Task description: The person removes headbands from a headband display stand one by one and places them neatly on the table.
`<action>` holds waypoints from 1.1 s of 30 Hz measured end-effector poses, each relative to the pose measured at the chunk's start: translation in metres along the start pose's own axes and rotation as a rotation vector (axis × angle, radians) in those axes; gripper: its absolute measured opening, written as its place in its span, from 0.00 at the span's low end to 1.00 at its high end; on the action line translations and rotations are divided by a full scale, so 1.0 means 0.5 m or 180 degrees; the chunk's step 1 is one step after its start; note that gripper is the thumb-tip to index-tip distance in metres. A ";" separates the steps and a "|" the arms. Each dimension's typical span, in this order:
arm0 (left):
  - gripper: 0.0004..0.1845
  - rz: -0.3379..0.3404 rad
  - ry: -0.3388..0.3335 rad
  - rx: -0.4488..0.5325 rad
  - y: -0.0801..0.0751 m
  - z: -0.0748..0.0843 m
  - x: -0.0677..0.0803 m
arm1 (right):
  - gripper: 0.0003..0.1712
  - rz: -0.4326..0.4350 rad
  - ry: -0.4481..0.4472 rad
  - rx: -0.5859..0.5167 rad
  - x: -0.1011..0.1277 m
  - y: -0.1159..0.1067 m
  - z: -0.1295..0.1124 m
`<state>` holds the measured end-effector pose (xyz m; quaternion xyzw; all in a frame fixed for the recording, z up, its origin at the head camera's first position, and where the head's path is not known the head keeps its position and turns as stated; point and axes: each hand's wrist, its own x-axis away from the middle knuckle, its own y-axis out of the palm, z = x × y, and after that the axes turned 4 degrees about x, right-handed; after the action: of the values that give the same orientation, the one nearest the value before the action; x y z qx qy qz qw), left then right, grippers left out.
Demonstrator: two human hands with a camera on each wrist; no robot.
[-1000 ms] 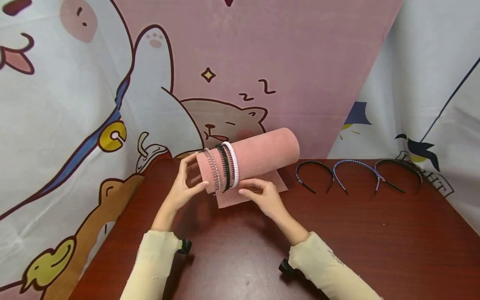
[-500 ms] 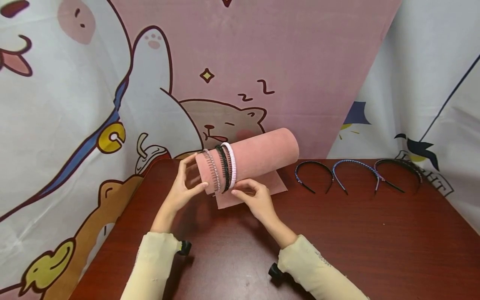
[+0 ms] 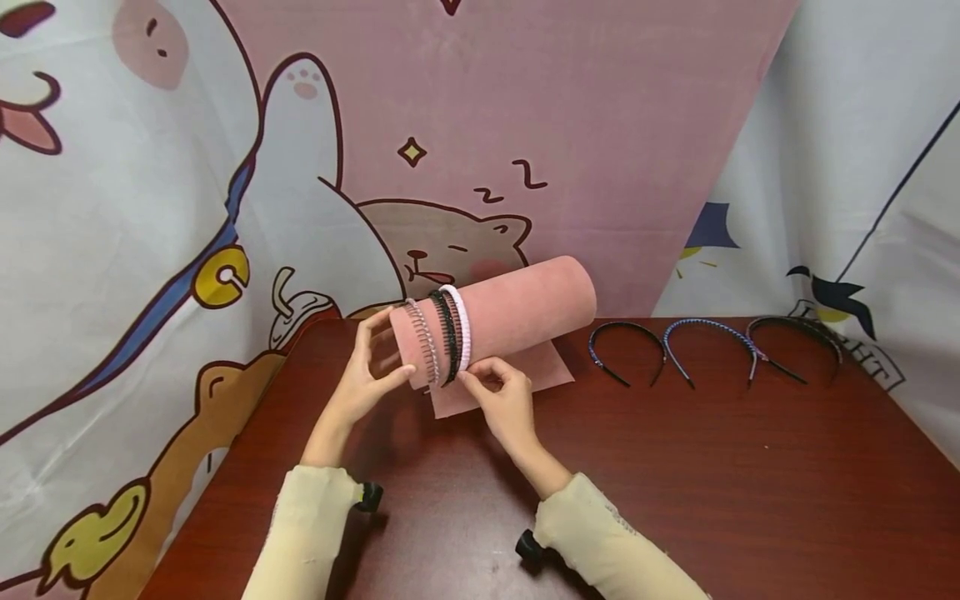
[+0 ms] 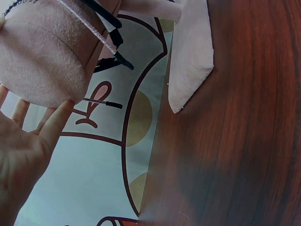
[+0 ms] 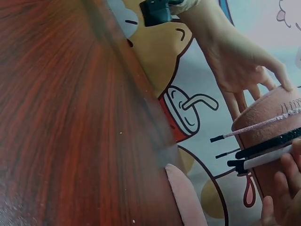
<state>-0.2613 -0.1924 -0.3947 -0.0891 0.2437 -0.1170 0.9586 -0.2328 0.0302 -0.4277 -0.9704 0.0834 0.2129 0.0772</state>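
The left hand (image 3: 362, 379) cups the near end of the pink velvet roll (image 3: 517, 310), thumb under the rim and straight fingers spread against the end face, holding nothing else; it simply steadies the roll from the side; just beyond its thumb sit a pink toothed headband (image 3: 422, 340), a black headband (image 3: 448, 335) and a pale pink headband (image 3: 462, 328), all clipped round the roll and nearly touching each other; the right hand (image 3: 504, 398) comes up from below and pinches the lower end of the pale pink headband between thumb and fingertip, its other fingers curled; to my eye the tidy way here is to keep the left hand firm so the roll does not turn, and to slide the band sideways by its tip without dragging the black one along; well off past the right hand, a dark headband (image 3: 627, 348), a blue braided headband (image 3: 711, 343) and another black one lie apart on the wooden table (image 3: 750, 483).
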 end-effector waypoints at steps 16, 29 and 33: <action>0.45 -0.0001 -0.0054 0.0014 0.000 -0.003 0.000 | 0.08 0.0396 -0.0706 0.1115 0.007 0.001 0.003; 0.46 -0.0008 -0.0066 0.0024 0.000 -0.001 0.001 | 0.06 0.0104 -0.0698 0.0546 0.000 -0.017 0.004; 0.46 -0.0002 -0.0053 0.0034 0.000 -0.001 0.001 | 0.07 -0.0179 -0.0411 0.0122 -0.003 -0.031 0.005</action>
<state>-0.2612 -0.1926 -0.3955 -0.0851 0.2351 -0.1178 0.9611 -0.2320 0.0458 -0.4274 -0.9550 0.0549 0.2712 0.1070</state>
